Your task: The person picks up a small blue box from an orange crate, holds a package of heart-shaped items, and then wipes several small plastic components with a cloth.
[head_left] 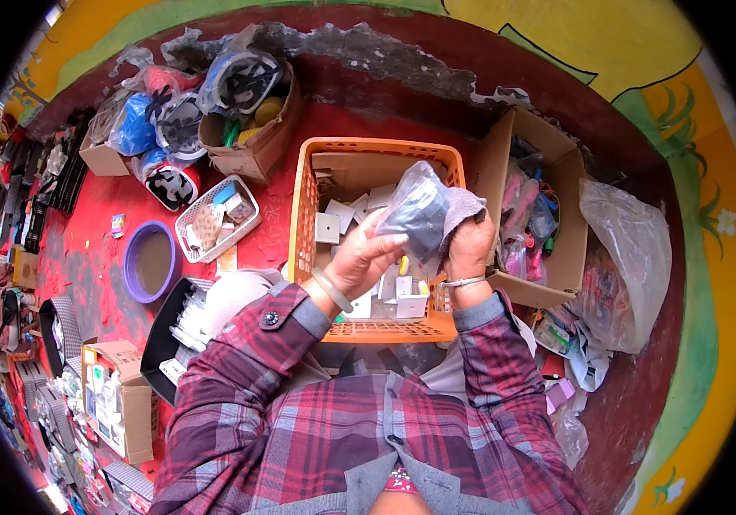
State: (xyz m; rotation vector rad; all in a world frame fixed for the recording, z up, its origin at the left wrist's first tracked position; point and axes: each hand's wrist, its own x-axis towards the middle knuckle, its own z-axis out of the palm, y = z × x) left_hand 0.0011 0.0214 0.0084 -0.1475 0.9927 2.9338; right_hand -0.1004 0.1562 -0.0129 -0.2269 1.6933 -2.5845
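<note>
My left hand [358, 263] grips a clear plastic packet [418, 210] with something dark inside, thumb laid along its lower edge. Against the packet's right side, my right hand [473, 249] is closed on a grey cloth [462, 206]. Both hands are above an orange plastic basket [301, 215]. Inside the basket lie several white square pieces like switch boxes [327, 228] and a piece of brown cardboard [359, 167]. What exactly the packet contains cannot be made out.
An open cardboard box [564, 163] of colourful goods stands right of the basket, with a clear plastic bag [634, 257] beside it. Leftward are a white basket [252, 215], a purple basin [130, 262], a black tray [155, 352] and another carton [140, 403].
</note>
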